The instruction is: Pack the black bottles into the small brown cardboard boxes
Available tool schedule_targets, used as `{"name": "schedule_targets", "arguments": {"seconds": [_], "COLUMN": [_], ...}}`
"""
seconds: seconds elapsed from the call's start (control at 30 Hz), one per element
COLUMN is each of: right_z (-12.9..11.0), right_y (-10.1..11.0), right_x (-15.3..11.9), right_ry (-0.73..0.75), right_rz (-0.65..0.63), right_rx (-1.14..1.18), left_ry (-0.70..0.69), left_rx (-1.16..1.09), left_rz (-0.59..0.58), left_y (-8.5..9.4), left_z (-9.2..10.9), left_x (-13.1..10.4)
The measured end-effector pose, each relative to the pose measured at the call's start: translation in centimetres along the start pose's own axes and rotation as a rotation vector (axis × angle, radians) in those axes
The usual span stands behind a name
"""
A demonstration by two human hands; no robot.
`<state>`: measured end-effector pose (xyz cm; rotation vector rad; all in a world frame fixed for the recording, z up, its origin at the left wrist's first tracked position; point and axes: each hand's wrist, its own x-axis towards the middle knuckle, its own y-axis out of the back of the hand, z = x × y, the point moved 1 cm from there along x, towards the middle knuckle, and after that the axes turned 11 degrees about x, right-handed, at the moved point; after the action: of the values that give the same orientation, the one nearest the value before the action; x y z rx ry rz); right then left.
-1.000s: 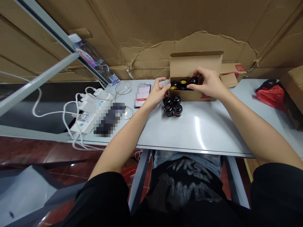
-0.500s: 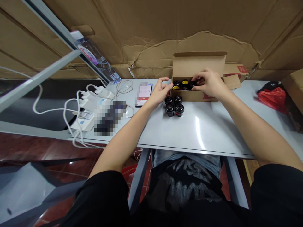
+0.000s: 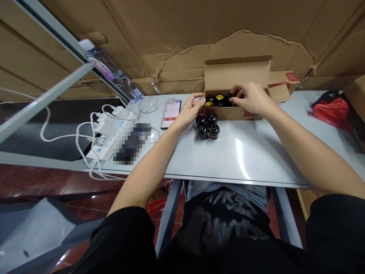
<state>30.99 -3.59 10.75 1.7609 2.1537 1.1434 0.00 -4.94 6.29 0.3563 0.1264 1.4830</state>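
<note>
An open cardboard box (image 3: 228, 113) with its lid raised holds several black cylindrical parts, some showing yellow tops (image 3: 219, 97). My right hand (image 3: 248, 97) reaches over the box's right half, thumb and fingers closed round a black part (image 3: 229, 97) inside it. At the box's left end, my left hand (image 3: 191, 108) rests against the side with thumb and fingers apart, holding nothing. Several black cylindrical parts (image 3: 207, 126) stand grouped on the white table (image 3: 208, 160) just in front of the box's left corner.
To the left lie a phone (image 3: 171, 114), a power strip (image 3: 110, 133) with white cables and a blurred dark object (image 3: 132, 144). A water bottle (image 3: 114, 72) leans on the frame. At the right are a red plastic bag (image 3: 332, 112) and another carton (image 3: 356, 99).
The view has shifted slightly, moving the table items a little to the left in the picture. Both hands keep nearly the same places at the box.
</note>
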Motion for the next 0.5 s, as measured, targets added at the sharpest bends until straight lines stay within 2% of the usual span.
{"name": "schedule_targets", "arguments": {"seconds": [0.13, 0.23, 0.37, 0.5], "right_z": [-0.9, -3.6, -9.7, -14.4], "right_y": [0.1, -0.3, -2.0, -4.1], "right_x": [-0.5, -1.8, -4.8, -7.8], "right_ry": [0.066, 0.141, 0.199, 0.151], "right_rz": [0.072, 0.048, -0.23, -0.478], "right_rx": [-0.049, -0.115, -0.302, -0.546], "left_ry": [-0.009, -0.032, -0.068, -0.088], "left_rx": [0.026, 0.062, 0.097, 0.116], "left_rz": [0.015, 0.023, 0.041, 0.075], "left_y": [0.3, 0.6, 0.9, 1.1], "left_z": [-0.1, -0.4, -0.9, -0.9], "left_x": [0.2, 0.5, 0.7, 0.8]}}
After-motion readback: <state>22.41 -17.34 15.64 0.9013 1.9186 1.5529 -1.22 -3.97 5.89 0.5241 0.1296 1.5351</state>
